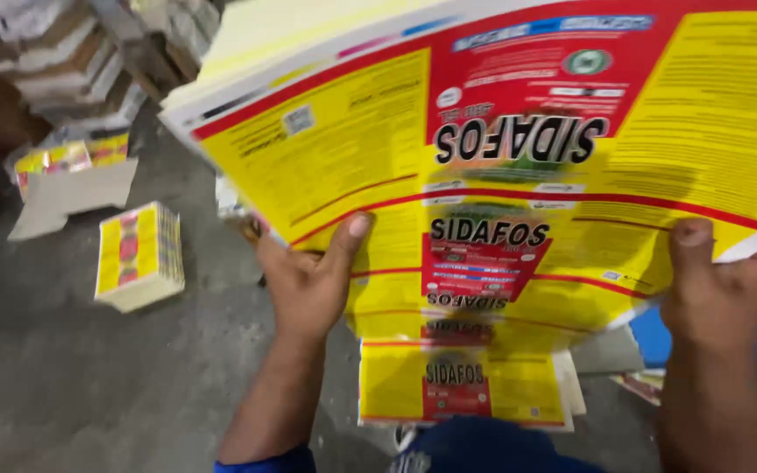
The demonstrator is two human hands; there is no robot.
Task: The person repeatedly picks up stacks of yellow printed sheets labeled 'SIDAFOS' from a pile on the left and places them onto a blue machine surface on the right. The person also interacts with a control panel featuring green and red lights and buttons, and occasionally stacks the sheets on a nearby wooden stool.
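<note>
1. Left hand (308, 285) and right hand (720, 293) each pinch the near edge of the sheets (501, 149), thumbs on top
2. Sheets extend away from the fingers, long axis left-right, above a label stack (462, 385)

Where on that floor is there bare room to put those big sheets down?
Bare grey floor lies left of the left hand, below the small label stack. The top left is crowded with a cardboard piece and bundled piles. Under the printed sheets, held by both hands including the right hand, more labels lie.
</note>
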